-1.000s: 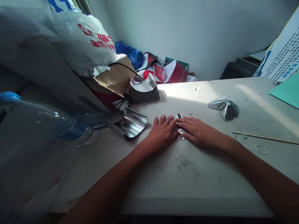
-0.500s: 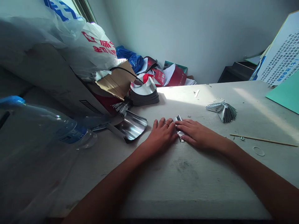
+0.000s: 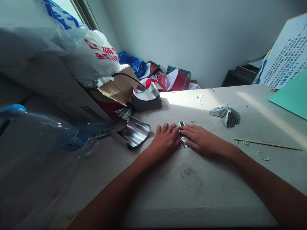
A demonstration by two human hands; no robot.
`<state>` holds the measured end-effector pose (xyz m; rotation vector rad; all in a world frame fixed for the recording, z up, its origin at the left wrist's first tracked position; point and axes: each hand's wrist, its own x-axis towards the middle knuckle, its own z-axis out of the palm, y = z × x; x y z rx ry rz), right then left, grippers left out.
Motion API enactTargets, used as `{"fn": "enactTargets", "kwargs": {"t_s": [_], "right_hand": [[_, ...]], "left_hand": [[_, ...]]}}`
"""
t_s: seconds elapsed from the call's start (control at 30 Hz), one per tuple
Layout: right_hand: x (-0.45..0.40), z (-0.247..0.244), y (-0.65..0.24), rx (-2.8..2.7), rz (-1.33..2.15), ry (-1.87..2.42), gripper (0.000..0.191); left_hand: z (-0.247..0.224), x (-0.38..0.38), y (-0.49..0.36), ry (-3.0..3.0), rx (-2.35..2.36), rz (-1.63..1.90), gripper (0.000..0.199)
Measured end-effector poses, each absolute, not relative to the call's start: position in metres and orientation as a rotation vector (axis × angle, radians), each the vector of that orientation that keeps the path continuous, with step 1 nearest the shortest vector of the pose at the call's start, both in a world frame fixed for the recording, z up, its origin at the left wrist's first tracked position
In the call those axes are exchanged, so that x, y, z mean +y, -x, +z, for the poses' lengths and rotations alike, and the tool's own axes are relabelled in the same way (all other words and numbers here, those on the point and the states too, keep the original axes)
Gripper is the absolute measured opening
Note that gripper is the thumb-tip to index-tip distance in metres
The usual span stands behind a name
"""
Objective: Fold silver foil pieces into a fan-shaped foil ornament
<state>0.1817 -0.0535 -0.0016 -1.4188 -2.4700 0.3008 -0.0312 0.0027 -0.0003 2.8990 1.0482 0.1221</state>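
A small folded piece of silver foil paper (image 3: 184,139) lies on the white table, largely hidden under my fingers. My left hand (image 3: 166,137), with a ring on one finger, presses the foil's left side with its fingers bent and closed together. From the other side my right hand (image 3: 200,137) holds the foil down, its thumb and fingertips on it. Left of my hands sits a curved stack of silver foil sheets (image 3: 137,131). A fanned bundle of folded silver foil (image 3: 226,114) rests beyond my right hand.
On the right lie a thin wooden stick (image 3: 268,144) and a white rubber band (image 3: 263,156). A clear plastic bottle (image 3: 72,137) and a cardboard box (image 3: 120,86) crowd the left. Another curved paper stack (image 3: 146,99) stands behind. A green board (image 3: 292,94) leans at right.
The whole view has shifted slightly, with the scene a little lower and further left. Both hands keep nearly the same place on the foil.
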Motion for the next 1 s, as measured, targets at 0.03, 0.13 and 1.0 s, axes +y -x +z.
{"fn": "enactTargets", "kwargs": {"t_s": [0.03, 0.13, 1.0], "right_hand": [[-0.054, -0.001, -0.182, -2.467, 0.3, 1.417, 0.048], [-0.054, 0.0, -0.181, -2.465, 0.294, 1.419, 0.048], [-0.05, -0.012, -0.188, -2.444, 0.322, 1.351, 0.052]], "left_hand": [[0.0, 0.003, 0.031, -2.896, 1.053, 0.114, 0.046], [0.0, 0.002, 0.032, -2.892, 1.059, 0.098, 0.047], [0.006, -0.004, 0.03, -2.883, 1.035, 0.041, 0.047]]}}
